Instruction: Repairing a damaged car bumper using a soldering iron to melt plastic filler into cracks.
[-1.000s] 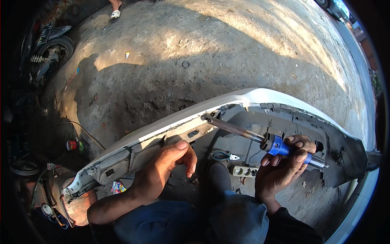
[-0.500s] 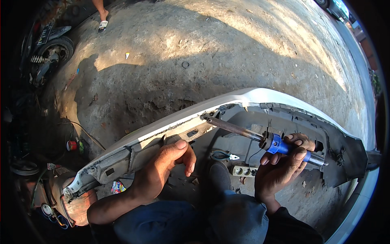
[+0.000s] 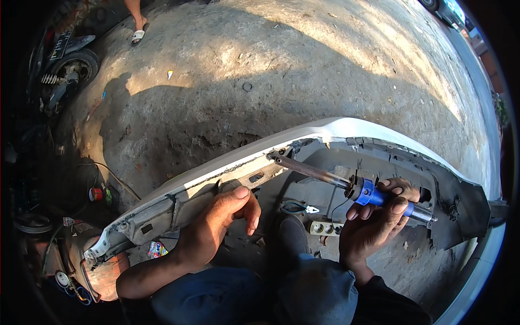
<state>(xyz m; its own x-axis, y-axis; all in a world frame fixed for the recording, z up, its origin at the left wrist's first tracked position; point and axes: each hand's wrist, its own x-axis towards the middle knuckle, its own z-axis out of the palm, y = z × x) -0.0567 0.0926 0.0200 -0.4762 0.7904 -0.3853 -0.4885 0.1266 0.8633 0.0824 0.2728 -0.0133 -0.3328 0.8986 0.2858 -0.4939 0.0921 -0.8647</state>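
A white car bumper (image 3: pixel 216 156) lies across in front of me, its grey inner side toward me. My right hand (image 3: pixel 379 222) is wrapped round a blue-bodied hot-air welding tool (image 3: pixel 374 196). The tool's long, scorched metal tube (image 3: pixel 311 170) slants up to the left, its tip at the bumper's inner edge beside a small torn spot. Against the inner flange, left of that tip, rests my left hand (image 3: pixel 219 219). Its fingers are curled with the thumb on top. Whatever lies between them is hidden.
Between bumper and legs lie pliers (image 3: pixel 295 207) and a white power strip (image 3: pixel 325 228). An orange tank (image 3: pixel 108 271) with a gauge stands at lower left. A motorcycle (image 3: pixel 67 76) is at far left. Another person's sandalled foot (image 3: pixel 139 33) stands on the concrete beyond.
The other person's foot has turned and shifted slightly. My hands, the welding tool and the bumper stay nearly where they were.
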